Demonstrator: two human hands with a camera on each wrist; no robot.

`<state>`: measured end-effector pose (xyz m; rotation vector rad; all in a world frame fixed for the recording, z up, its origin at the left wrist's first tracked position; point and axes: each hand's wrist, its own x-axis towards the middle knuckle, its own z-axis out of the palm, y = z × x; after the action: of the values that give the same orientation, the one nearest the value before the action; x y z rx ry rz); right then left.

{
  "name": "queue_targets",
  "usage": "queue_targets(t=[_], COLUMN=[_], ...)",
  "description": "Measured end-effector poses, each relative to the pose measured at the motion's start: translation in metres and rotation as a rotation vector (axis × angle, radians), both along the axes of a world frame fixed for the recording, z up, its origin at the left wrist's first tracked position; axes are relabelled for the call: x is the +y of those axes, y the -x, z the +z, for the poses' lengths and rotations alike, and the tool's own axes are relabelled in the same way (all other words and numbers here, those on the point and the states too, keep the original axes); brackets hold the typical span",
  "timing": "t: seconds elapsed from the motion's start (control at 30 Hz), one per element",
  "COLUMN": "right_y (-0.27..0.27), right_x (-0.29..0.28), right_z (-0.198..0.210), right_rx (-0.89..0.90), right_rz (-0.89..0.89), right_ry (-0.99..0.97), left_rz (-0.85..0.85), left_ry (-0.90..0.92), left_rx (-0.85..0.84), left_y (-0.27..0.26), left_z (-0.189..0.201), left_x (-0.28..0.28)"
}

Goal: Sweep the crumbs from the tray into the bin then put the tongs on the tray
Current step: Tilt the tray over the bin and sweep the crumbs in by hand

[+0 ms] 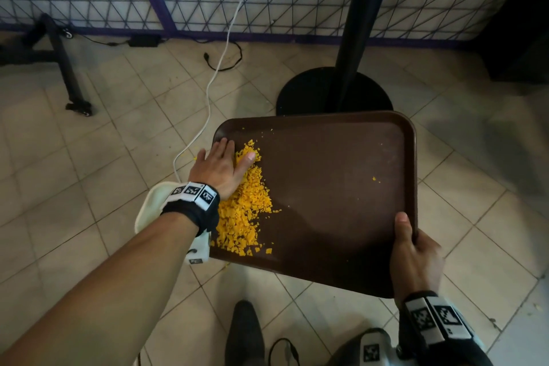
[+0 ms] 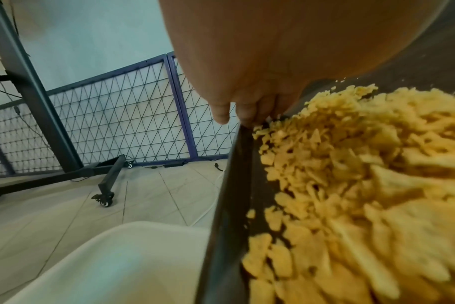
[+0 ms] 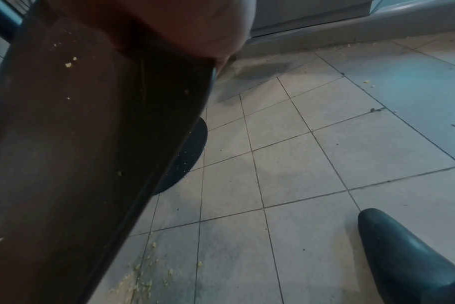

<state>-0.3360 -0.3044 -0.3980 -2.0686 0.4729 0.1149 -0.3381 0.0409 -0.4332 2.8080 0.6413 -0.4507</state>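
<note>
most crumbs (image 1: 245, 211) sit heaped at the tray (image 1: 341, 187) edge above the bin (image 2: 122, 267). your left hand (image 1: 221, 168) lies flat, fingers straight; right hand (image 1: 414, 255) pinches the rim. overshoot and they spill onto the floor (image 3: 286, 164). tongs unseen.

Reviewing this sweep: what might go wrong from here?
1. The bin shows only partly beside the tray edge, so crumbs pushed by the left hand may miss it; some already lie on the floor.
2. The right hand alone holds the tray, by one edge; it may tip.
</note>
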Motion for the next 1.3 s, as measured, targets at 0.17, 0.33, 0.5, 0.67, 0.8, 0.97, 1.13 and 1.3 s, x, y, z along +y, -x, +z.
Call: queue_targets(t=[0.17,0.33,0.5,0.67,0.8,0.97,1.13,1.3], right_y=[0.001,0.001,0.000,0.001,0.001,0.001,0.000,0.004], right_x=[0.002,0.006,-0.001,-0.001,0.004,0.007,0.013,0.022], right_z=[-0.001,0.002,0.000,0.000,0.001,-0.009,-0.006,-0.002], right_rx=[0.000,0.003,0.033,0.031,-0.007,-0.025,-0.013,-0.002], right_rz=[0.019,0.005,-0.020,-0.025,-0.013,-0.018,-0.025,-0.008], right_ry=[0.023,0.009,0.026,0.037,0.036,0.056,0.026,0.016], left_rz=[-0.090,-0.228,-0.152,-0.127,-0.065,-0.017,-0.067,-0.006], left_ry=[-0.012,0.015,-0.016,-0.016,0.027,0.067,0.055,0.063], left_rx=[-0.140,-0.164,-0.025,-0.063,-0.142,-0.077,-0.005,-0.135], left_y=[-0.004,-0.033,0.000,0.015,-0.021,-0.015,0.031,0.016], left_z=[0.013,0.015,-0.008,-0.005,0.005,-0.001,-0.014,-0.002], left_x=[-0.019,-0.057,-0.038,-0.019,-0.012,-0.002,-0.003,0.007])
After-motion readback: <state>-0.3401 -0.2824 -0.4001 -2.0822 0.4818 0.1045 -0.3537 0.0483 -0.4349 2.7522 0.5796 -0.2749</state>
